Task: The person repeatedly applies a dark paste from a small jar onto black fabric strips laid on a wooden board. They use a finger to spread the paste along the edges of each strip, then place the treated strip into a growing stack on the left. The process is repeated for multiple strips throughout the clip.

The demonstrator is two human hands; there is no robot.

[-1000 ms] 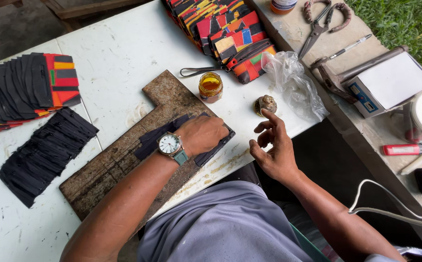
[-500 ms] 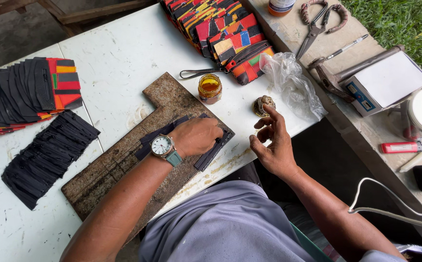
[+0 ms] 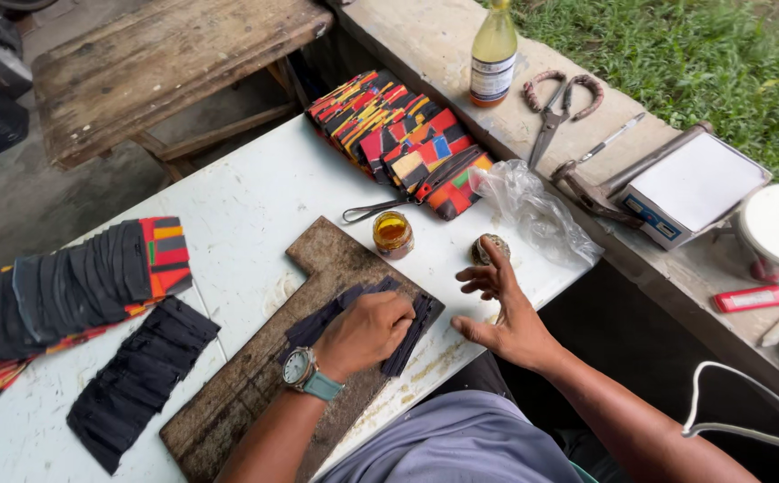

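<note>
We work at a white painted table (image 3: 255, 206) on which a dark, worn wooden board (image 3: 255, 394) lies diagonally. Our left hand (image 3: 367, 333), with a round wristwatch on a teal strap (image 3: 304, 371), presses down, fingers closed and flat, on a fanned stack of dark navy fabric strips (image 3: 407, 326) that rests on the upper end of the board. The grip appears to be a downward hold, not a pinch.

Our right hand (image 3: 506, 313) is open with the fingers spread. Its fingertips (image 3: 488, 255) touch or hang just over a small round brown object (image 3: 489, 247) near the table's right edge; we cannot tell whether contact is made. A small glass jar of amber liquid (image 3: 393, 233) stands just beyond the board's top corner, beside metal tongs (image 3: 376, 210).

To do this step well, in our judgement:

1. Keep the left palm firm so the strips stay aligned in their overlap.
2. Lift the round object with the fingertips only, keeping the wrist clear of the jar.
3. Keep the crumpled clear plastic bag (image 3: 537, 210) away from the working edge.

Stacks of multicoloured woven pieces (image 3: 398, 143) lie at the far end of the table; more dark pieces (image 3: 139, 380) lie to the left.
</note>
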